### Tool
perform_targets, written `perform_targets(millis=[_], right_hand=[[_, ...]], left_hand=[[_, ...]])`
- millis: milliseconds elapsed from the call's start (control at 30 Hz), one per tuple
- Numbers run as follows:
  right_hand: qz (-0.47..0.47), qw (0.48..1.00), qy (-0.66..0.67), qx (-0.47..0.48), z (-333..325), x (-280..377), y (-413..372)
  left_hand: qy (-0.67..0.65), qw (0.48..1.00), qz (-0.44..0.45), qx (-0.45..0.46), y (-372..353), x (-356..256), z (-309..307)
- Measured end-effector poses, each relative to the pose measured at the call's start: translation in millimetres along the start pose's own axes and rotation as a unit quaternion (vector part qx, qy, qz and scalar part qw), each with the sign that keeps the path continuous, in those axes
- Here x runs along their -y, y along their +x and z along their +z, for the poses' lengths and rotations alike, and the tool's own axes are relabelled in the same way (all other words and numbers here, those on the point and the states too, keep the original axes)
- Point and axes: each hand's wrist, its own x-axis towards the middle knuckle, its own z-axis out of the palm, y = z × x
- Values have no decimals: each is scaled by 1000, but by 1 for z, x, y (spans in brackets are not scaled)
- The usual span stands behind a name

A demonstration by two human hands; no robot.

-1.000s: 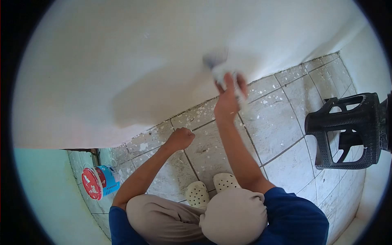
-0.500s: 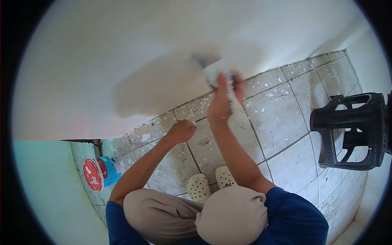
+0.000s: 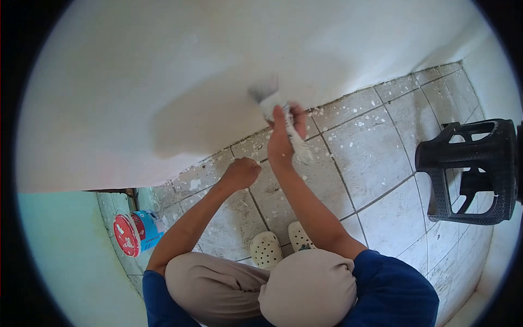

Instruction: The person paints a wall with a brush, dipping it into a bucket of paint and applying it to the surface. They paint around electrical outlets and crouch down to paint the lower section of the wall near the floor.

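My right hand grips a paintbrush by its white, paint-smeared handle. The dark bristles are blurred and lie against or very near the lower part of the white wall; contact cannot be made out for certain. My left hand is curled into a fist above the floor tiles, to the left of the right hand. Its fingertips are turned away, and nothing shows in it.
Paint-spotted tiles cover the floor along the wall. A paint bucket with a red lid stands at the left. On the right is a black plastic stool. Cream clogs are on my feet, between my knees and the wall.
My right hand and the paintbrush have shifted a little left and slightly down along the wall. The left fist stays nearly where it was.
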Motion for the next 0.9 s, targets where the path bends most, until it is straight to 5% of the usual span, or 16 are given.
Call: perform_targets(millis=[133,233,333,467,567,767,900], right_hand=[[144,986,-25,-82,-50,-66,-6],[111,988,4,-103,-33,-8,-13],[-11,991,136,0,4,62,-13],[12,998,-55,6,-10,-29,5],[119,990,-6,-79,-44,-66,0],[-10,993,119,-26,-1,63,-4],[-11,999,35,-22,4,-7,11]], left_hand=[[16,1000,17,-3,5,6,1],[10,1000,-18,12,-6,9,7],[7,999,-37,21,1,9,2],[21,1000,-10,-4,9,12,1],[12,1000,12,-5,11,7,5],[-21,1000,-8,-1,7,5,7],[0,1000,-22,15,14,3,4]])
